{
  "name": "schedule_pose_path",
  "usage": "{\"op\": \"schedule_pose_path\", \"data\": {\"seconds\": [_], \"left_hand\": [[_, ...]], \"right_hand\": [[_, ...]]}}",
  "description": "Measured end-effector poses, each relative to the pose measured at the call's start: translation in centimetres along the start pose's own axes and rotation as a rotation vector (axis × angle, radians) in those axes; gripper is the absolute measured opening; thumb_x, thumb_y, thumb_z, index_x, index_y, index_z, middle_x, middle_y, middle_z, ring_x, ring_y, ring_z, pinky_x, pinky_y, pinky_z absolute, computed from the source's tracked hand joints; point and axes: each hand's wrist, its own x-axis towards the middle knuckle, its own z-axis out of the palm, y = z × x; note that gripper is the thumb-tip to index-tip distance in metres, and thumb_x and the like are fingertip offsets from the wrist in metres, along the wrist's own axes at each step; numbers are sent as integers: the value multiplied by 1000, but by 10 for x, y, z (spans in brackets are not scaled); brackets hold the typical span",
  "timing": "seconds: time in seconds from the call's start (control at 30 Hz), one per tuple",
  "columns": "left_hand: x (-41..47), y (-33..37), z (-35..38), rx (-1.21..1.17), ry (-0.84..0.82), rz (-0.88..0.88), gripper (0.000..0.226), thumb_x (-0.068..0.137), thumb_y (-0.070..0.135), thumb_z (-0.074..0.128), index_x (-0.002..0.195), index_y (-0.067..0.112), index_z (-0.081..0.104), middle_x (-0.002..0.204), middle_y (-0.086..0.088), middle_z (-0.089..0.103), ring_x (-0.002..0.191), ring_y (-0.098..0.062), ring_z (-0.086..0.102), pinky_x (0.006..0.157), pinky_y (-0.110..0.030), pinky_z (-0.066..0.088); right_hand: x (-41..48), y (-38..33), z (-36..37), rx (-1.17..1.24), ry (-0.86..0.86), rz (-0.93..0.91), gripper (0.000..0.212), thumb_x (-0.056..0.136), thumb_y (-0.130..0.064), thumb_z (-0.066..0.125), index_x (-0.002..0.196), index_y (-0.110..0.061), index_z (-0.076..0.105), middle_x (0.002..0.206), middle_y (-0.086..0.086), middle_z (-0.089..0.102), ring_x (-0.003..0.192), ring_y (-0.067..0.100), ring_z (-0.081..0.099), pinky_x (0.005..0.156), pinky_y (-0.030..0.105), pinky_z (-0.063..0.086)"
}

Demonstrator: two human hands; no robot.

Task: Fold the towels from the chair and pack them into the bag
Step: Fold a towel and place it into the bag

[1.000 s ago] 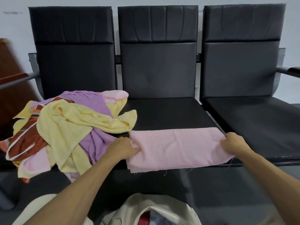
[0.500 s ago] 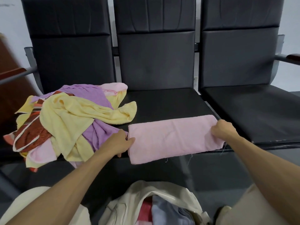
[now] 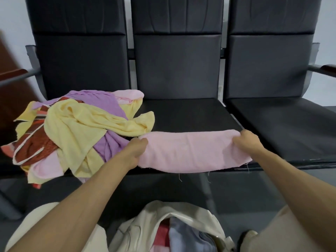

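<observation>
Across the middle black seat (image 3: pixel 185 113) both hands, left hand (image 3: pixel 135 151) and right hand (image 3: pixel 248 141), grip the ends of a folded pink towel (image 3: pixel 192 153) beside the towel pile (image 3: pixel 72 131).

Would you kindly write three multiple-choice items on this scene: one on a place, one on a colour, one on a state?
1. Where does the heap of unfolded towels lie? A) left seat B) right seat C) floor
2. What colour is the towel being folded? A) yellow B) pink C) purple
3. How is the bag? A) zipped shut B) open, cloth inside C) folded flat
1 A: the heap covers the left seat. 2 B: left hand and right hand grip its pink ends. 3 B: red and blue cloth shows inside.
</observation>
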Motion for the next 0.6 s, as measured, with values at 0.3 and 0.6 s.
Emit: {"op": "schedule_pose_path", "data": {"seconds": [0.3,0.6], "left_hand": [[-18,13,-42,-431,-99,-45,24,92,19,61,113,9,61,87,-8,67,76,-21,63,59,-30,50],[-36,32,4,-73,-110,340,16,96,17,47,104,21,60,91,-7,61,81,-22,57,68,-29,45]], "right_hand": [[-12,-42,28,569,-383,124,20,91,-3,56,110,0,54,90,15,57,73,26,56,57,30,50],[-21,-40,36,633,-542,92,17,95,-1,53,107,6,62,91,16,67,71,24,66,52,29,55]]}}
